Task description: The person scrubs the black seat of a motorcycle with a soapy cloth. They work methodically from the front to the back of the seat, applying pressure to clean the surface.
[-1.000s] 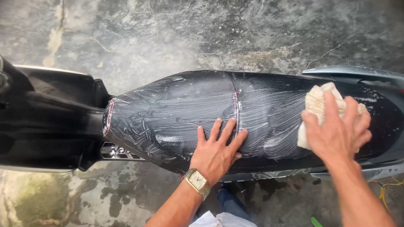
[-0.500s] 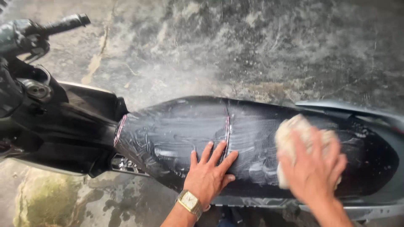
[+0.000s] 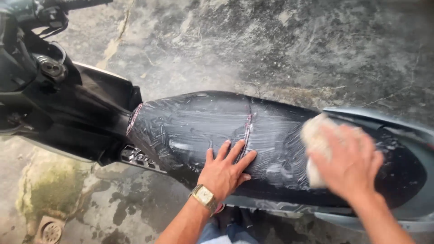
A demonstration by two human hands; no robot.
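Long black soapy scooter seat [image 3: 271, 135] lying left to right, bare concrete ground [image 3: 294, 45] all around, left hand [image 3: 224, 169] flat with fingers spread, right hand [image 3: 348, 160] grasping pale sponge [image 3: 314, 135] near rear edge.

Left hand [image 3: 224, 171] flat on the soapy black scooter seat [image 3: 203, 131], fingers spread, just beside the seat's cross seam; gold wristwatch [image 3: 204, 197] on that wrist. Right hand [image 3: 350, 160] motion-blurred, pressing a pale cloth [image 3: 314, 140] against the rear part of the seat, grip closed over it. Handlebar and ignition area [image 3: 50, 68] upper left. Wet concrete floor [image 3: 280, 45] all around, small drain [image 3: 50, 231] at bottom left.
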